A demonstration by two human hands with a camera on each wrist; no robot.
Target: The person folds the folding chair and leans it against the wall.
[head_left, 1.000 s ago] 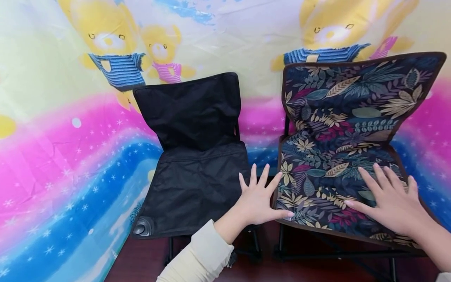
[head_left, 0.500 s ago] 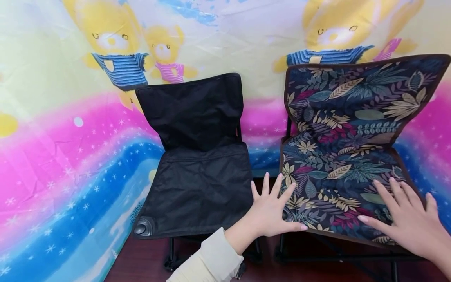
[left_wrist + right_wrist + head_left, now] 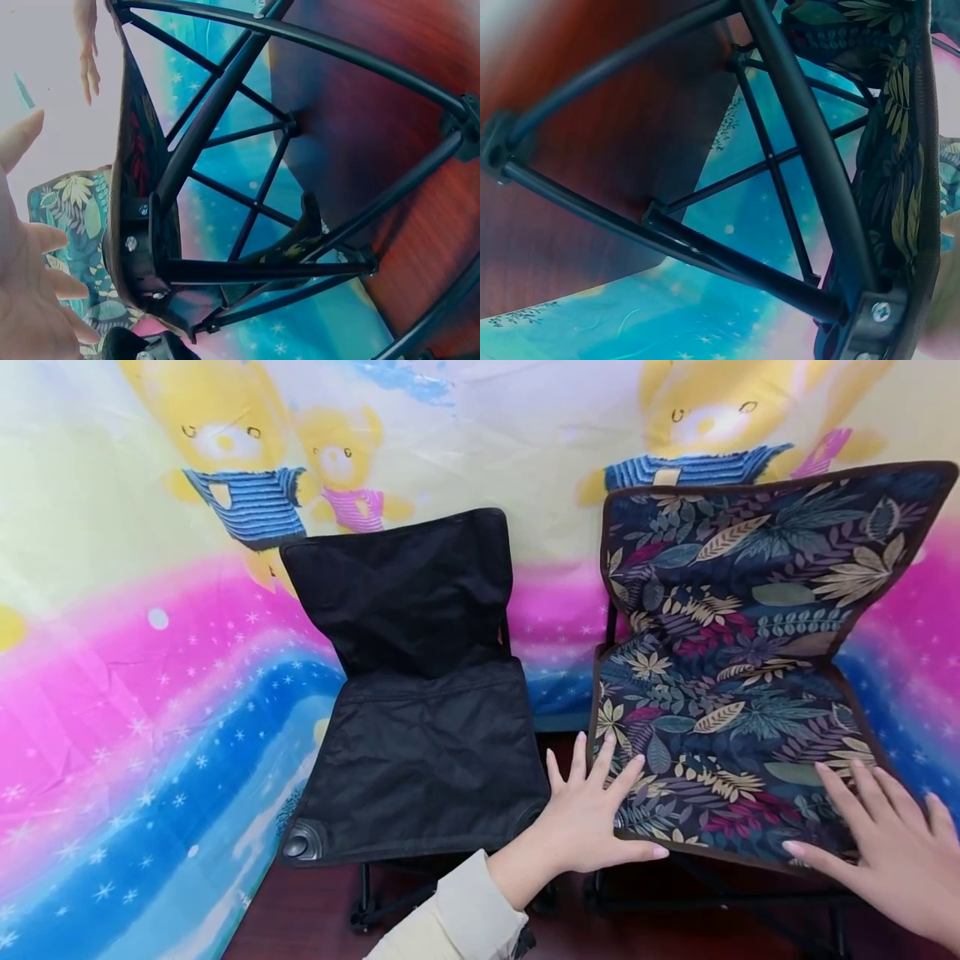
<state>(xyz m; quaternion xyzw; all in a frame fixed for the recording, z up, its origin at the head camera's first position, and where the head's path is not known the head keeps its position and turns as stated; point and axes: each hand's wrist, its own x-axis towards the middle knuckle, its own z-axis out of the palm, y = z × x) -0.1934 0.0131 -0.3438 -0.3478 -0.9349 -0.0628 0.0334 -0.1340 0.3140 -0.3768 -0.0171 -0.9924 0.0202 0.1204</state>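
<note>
Two folding chairs stand side by side, one with plain black fabric (image 3: 427,760), the other with dark leaf-print fabric (image 3: 720,710). My left hand (image 3: 581,827), palm down with fingers spread, overlaps the front left corner of the leaf-print seat in the head view. Over the front right part of that seat is my right hand (image 3: 892,852), its fingers also apart. Both hands hold nothing. In the left wrist view, my left hand (image 3: 34,285) is beside the seat edge, and the black tube frame (image 3: 217,120) shows beneath the seat. The right wrist view shows crossed black legs (image 3: 769,157) under the printed fabric.
A printed cloth backdrop (image 3: 150,710) with bears, pink and blue bands hangs behind the chairs and reaches down to the floor at left. Dark red wood-look floor (image 3: 300,902) lies under the chair legs. A narrow gap separates the two chairs.
Both hands have shifted to the right and slightly downward in the head view, toward the front edge of the leaf-print seat. Their fingers stay spread, and the chairs keep their places.
</note>
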